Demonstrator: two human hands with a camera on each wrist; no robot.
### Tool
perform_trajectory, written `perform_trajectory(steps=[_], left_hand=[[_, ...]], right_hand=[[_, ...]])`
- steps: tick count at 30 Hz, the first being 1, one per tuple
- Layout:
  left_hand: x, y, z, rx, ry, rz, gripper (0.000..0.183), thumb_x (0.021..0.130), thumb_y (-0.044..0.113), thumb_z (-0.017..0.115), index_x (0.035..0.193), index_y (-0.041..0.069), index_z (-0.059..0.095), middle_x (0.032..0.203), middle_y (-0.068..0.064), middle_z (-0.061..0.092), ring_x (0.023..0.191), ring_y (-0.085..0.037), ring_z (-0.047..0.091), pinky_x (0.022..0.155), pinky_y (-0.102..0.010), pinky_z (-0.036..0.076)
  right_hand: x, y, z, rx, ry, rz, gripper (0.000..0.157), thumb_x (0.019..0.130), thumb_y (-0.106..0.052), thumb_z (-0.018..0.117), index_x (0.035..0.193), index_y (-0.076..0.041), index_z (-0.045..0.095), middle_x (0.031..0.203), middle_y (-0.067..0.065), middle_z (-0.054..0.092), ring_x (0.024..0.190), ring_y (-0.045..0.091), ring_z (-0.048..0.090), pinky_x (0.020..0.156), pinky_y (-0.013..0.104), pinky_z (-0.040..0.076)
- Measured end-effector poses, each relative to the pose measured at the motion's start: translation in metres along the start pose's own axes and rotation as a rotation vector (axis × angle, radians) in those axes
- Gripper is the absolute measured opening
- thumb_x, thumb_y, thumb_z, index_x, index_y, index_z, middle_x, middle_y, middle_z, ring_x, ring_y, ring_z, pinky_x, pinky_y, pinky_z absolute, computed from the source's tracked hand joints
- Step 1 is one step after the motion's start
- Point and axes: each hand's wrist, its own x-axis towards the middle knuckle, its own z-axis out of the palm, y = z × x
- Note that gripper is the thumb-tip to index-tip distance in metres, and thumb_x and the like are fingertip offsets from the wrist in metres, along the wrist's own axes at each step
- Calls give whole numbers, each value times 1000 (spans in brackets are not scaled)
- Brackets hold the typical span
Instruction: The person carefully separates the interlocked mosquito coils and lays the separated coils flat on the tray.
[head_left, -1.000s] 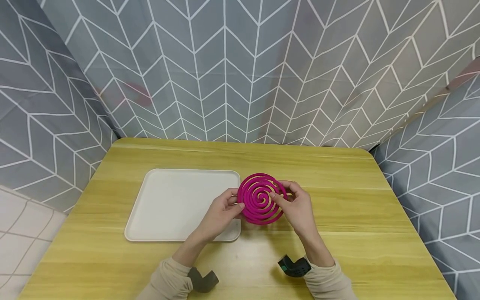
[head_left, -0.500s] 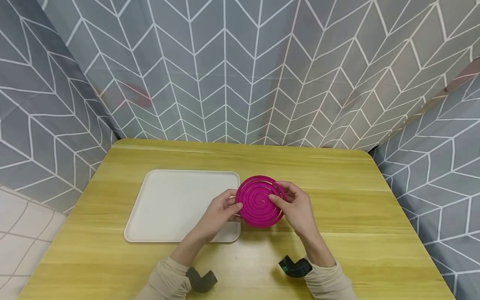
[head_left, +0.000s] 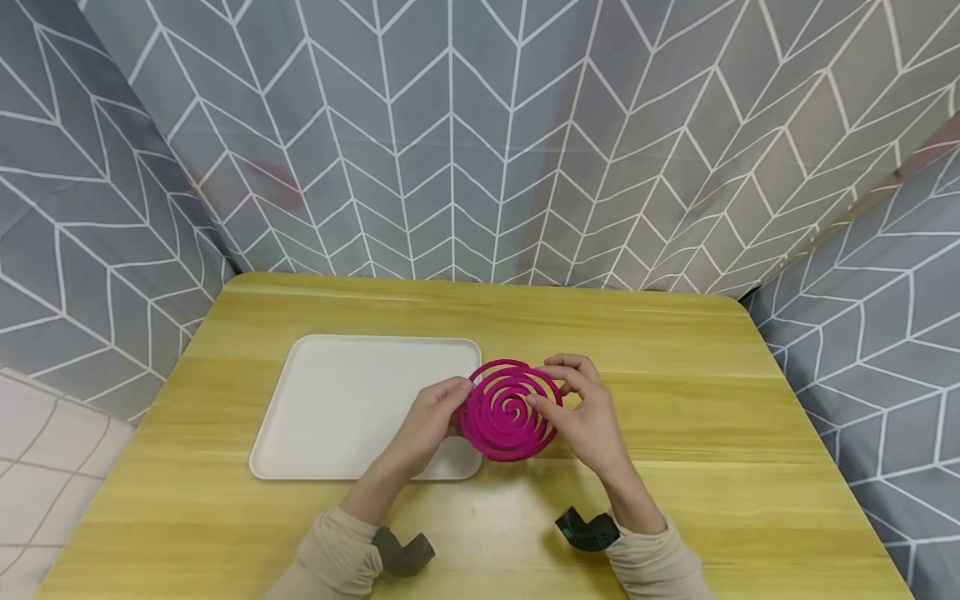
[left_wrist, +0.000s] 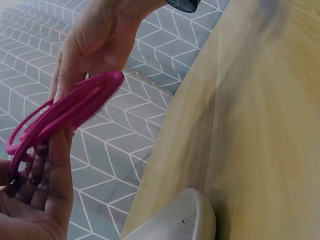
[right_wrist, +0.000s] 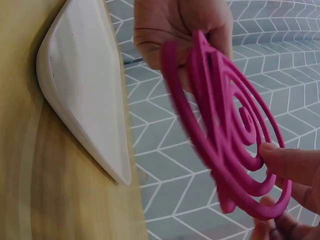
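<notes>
A magenta spiral mosquito coil (head_left: 508,417) is held up by both hands to the right of the tray, above the table. It looks like two interleaved spirals; gaps show between its rings, and one outer ring stands off from the rest at the far left. My left hand (head_left: 422,423) grips its left edge, thumb on top and fingers underneath. On the right side, my right hand (head_left: 592,417) pinches the rings, its thumb (right_wrist: 295,162) lying over them. Seen from the left wrist, the coil (left_wrist: 65,110) is tilted nearly edge-on between the hands.
A white rectangular tray (head_left: 352,400) lies on the wooden table (head_left: 675,417), under and left of the left hand. Small dark specks show on the tray in the left wrist view. Grey patterned curtains (head_left: 480,150) surround the table on three sides.
The coil's rings looked spread, then closed flat half a second ago; now they are spread again. Both hands have shifted slightly left with the coil, and the left hand has turned on its edge.
</notes>
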Motion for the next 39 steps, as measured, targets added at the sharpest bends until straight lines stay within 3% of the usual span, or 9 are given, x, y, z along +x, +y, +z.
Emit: perform_trajectory(steps=[3, 7, 13, 19, 28, 33, 39], left_hand=[[1, -1, 1, -8, 2, -2, 37, 106, 24, 39, 102, -9, 57, 73, 6, 61, 65, -6, 60, 64, -21, 55], [2, -1, 1, 3, 7, 1, 35, 105, 21, 40, 105, -10, 57, 75, 6, 61, 66, -5, 60, 66, -21, 56], [1, -1, -2, -10, -19, 18, 33, 105, 18, 42, 108, -11, 55, 80, 5, 60, 68, -5, 59, 68, -20, 57], [2, 0, -3, -40, -53, 9, 30, 105, 19, 42, 108, -9, 54, 82, 4, 61, 69, -5, 61, 69, -21, 57], [2, -1, -6, -83, -134, -48, 39, 104, 21, 43, 130, -9, 48, 85, 9, 66, 70, -4, 63, 68, -21, 56], [1, -2, -6, -37, -155, -77, 32, 100, 14, 49, 119, -10, 56, 79, 7, 65, 66, -4, 62, 64, -21, 56], [0, -2, -6, 15, -118, -32, 23, 97, 10, 53, 110, -8, 60, 76, 4, 64, 67, -6, 63, 66, -24, 58]], right_hand=[[-1, 0, -1, -1, 16, 3, 26, 79, -9, 80, 104, -8, 73, 101, 7, 67, 80, 9, 55, 71, 26, 49], [0, -1, -3, 45, -31, 71, 25, 82, -10, 78, 106, -8, 71, 90, 10, 70, 77, 6, 59, 68, 20, 51], [2, -2, -6, 60, -95, 121, 28, 84, -11, 76, 111, -7, 69, 92, 12, 70, 78, 8, 61, 69, 19, 52], [3, -4, -8, 31, -137, 115, 33, 85, -10, 75, 117, -6, 66, 95, 13, 72, 80, 9, 63, 72, 20, 54], [2, -3, -8, 20, -185, 62, 37, 86, -8, 73, 122, -10, 64, 98, 9, 73, 83, 11, 64, 74, 23, 54], [0, -4, -7, 23, -235, 43, 38, 87, -10, 73, 124, -11, 64, 101, 7, 74, 86, 11, 65, 74, 24, 55], [0, -4, -9, -3, -216, 91, 37, 85, -14, 75, 120, -12, 66, 99, 6, 73, 85, 15, 65, 73, 25, 55]])
